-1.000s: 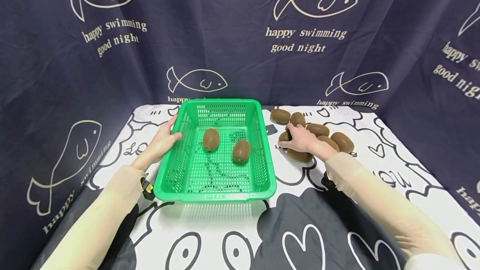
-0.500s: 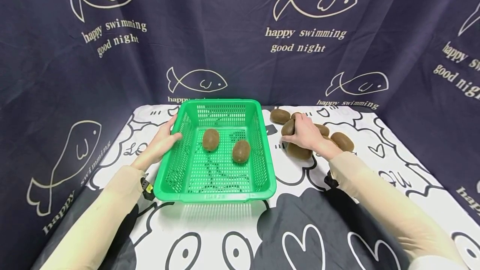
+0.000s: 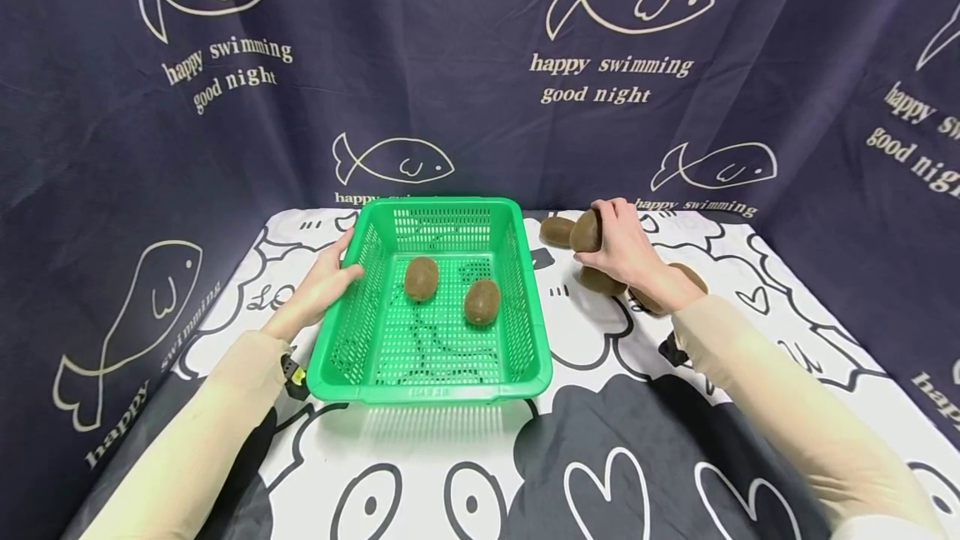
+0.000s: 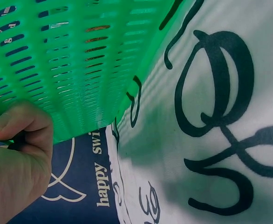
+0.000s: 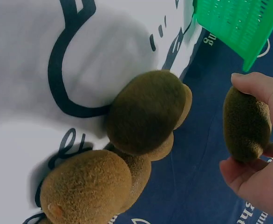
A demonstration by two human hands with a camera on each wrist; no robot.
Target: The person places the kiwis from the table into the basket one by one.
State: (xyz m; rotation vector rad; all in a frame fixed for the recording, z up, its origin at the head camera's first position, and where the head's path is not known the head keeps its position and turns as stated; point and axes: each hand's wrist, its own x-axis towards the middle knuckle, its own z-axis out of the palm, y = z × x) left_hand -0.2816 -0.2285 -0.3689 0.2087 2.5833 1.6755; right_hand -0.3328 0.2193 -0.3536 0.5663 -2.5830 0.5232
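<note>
My right hand (image 3: pixel 626 247) grips a brown fuzzy kiwi (image 3: pixel 587 231) between thumb and fingertips, raised over the other kiwis on the right of the table. The right wrist view shows this held kiwi (image 5: pixel 246 124) upright in the fingers, apart from the pile. A green plastic basket (image 3: pixel 431 394) stands in the middle with two kiwis lying inside, one kiwi (image 3: pixel 422 279) to the left and one kiwi (image 3: pixel 482 302) to the right. My left hand (image 3: pixel 322 283) holds the basket's left rim. In the left wrist view its curled thumb and finger lie against the slotted wall (image 4: pixel 71 70).
Several loose kiwis lie right of the basket: a kiwi (image 3: pixel 557 232) at the back, a kiwi (image 3: pixel 602 281) below the right hand, others partly hidden behind the hand and wrist. A dark curtain (image 3: pixel 480 73) hangs behind the patterned white tablecloth (image 3: pixel 442 448).
My right hand has taken a kiwi from the front left of the pile and lifted it up and slightly right, toward the back. My left hand and the basket have stayed put.
</note>
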